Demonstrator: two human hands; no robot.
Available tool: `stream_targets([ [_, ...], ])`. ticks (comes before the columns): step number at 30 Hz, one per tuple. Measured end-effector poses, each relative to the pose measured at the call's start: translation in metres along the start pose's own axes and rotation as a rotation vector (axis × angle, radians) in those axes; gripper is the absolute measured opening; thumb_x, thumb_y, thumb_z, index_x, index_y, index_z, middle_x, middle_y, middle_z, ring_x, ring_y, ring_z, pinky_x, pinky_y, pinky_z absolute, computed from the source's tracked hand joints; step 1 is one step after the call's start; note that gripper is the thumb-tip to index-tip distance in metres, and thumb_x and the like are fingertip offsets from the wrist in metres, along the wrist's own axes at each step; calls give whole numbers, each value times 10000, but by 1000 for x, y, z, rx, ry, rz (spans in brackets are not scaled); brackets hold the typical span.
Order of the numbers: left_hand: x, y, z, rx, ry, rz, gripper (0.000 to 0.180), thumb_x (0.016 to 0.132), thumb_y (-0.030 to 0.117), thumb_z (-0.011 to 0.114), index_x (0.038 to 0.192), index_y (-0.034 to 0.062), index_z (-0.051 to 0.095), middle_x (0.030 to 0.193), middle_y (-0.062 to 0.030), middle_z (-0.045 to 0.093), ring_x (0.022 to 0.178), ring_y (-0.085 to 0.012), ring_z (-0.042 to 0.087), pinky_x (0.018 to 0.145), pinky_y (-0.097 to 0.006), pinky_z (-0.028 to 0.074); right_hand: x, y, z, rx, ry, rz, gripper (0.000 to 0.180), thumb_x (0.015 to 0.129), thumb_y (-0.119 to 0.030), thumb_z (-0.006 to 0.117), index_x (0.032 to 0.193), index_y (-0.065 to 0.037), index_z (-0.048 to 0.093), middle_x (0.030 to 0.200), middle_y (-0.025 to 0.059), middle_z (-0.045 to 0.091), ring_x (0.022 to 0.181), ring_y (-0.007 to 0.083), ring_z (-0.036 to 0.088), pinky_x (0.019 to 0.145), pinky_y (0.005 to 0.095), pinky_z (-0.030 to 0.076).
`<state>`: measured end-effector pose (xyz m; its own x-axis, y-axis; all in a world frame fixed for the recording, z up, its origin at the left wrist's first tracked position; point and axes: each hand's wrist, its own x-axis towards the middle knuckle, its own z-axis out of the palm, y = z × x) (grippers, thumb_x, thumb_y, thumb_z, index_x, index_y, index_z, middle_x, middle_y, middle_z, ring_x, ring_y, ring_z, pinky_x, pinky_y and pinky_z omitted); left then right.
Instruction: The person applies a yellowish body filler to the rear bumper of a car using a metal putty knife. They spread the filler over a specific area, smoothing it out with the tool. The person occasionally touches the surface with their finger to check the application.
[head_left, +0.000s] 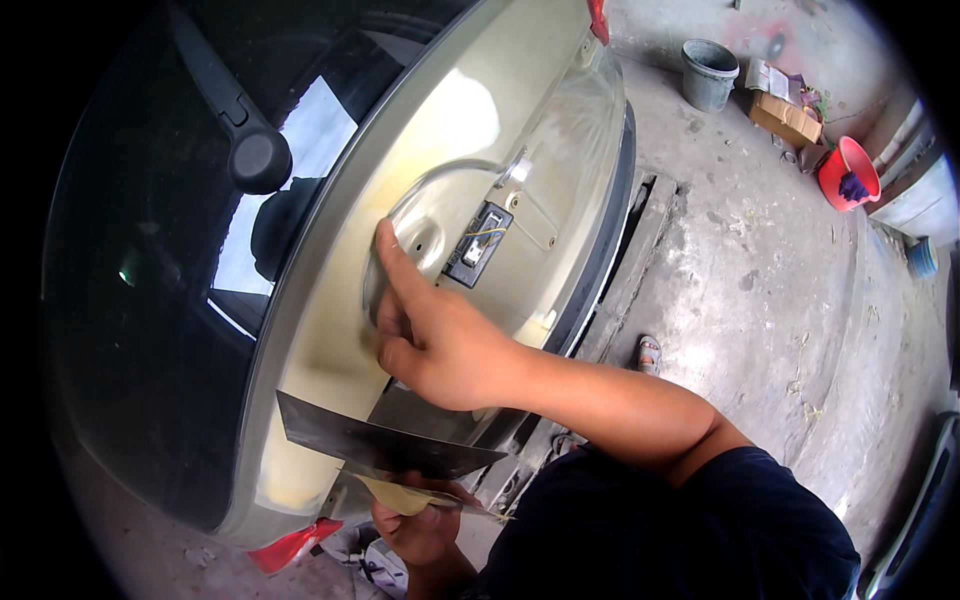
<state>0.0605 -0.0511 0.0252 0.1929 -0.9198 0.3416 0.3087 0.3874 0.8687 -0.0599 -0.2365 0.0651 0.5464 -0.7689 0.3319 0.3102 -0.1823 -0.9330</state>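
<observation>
The dark shirt of the person is filling the lower part of the view, nearest to the camera. From the left, one rear window of a car is curving, and one black wiper is resting on it. One red lamp is showing at the lower corner of the car. Next, one dark sheet is leaning across the car's pale body panel. Below it, the left hand is bending its fingers and gripping one thin plate, which is carrying a yellow patch; whether this hand is also bearing the sheet, I cannot tell. The right hand is stretching its index finger, whose tip is touching the panel beside the rim of a rounded recess; its other fingers are folding loosely. To the right, one black fitting with a yellowish wire is sitting just apart from this hand. The dark lower edge of the car is bounding the panel, and beyond it the concrete floor is giving wide open room. Farther right, one grey bucket, one cardboard box, one red bucket and one blue container are standing along the wall side.
</observation>
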Motion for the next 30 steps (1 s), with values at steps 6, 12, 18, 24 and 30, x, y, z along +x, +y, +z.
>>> stream_targets([
  [6,-8,2,-9,-8,20,-47,443,843,27,538,1268,-55,438,1130,-208,586,671,-345,636,507,-427,549,-23,10,-16,52,69,-35,694,825,12,575,1425,3,226,744,-1,452,666,88,468,637,224,412],
  [12,2,-1,12,-184,57,-253,470,817,-14,530,1272,-73,426,1203,-206,550,892,-345,637,691,-460,568,-50,14,-52,265,-7,82,153,899,-123,607,944,-10,515,781,-16,515,690,34,467,613,202,394],
  [18,23,-6,40,-267,-76,-476,480,863,41,541,1301,-93,399,1220,-156,534,1108,-228,533,968,-354,395,-79,1,-57,325,-86,30,156,908,-102,588,1024,-2,558,835,41,608,749,74,550,673,225,439],
  [24,26,-7,61,-405,59,-250,432,868,-13,496,1292,-17,415,1268,-130,500,1183,-208,473,1008,-378,363,-101,-21,-71,298,212,-23,374,855,22,567,1205,5,438,996,82,644,903,131,609,798,262,475],
  [30,31,-7,59,-127,171,207,493,914,23,402,1396,56,301,1377,-120,409,1252,-242,411,1062,-444,302,-159,-17,-71,17,83,65,387,824,-2,611,1185,13,473,998,63,619,912,106,577,821,254,444],
])
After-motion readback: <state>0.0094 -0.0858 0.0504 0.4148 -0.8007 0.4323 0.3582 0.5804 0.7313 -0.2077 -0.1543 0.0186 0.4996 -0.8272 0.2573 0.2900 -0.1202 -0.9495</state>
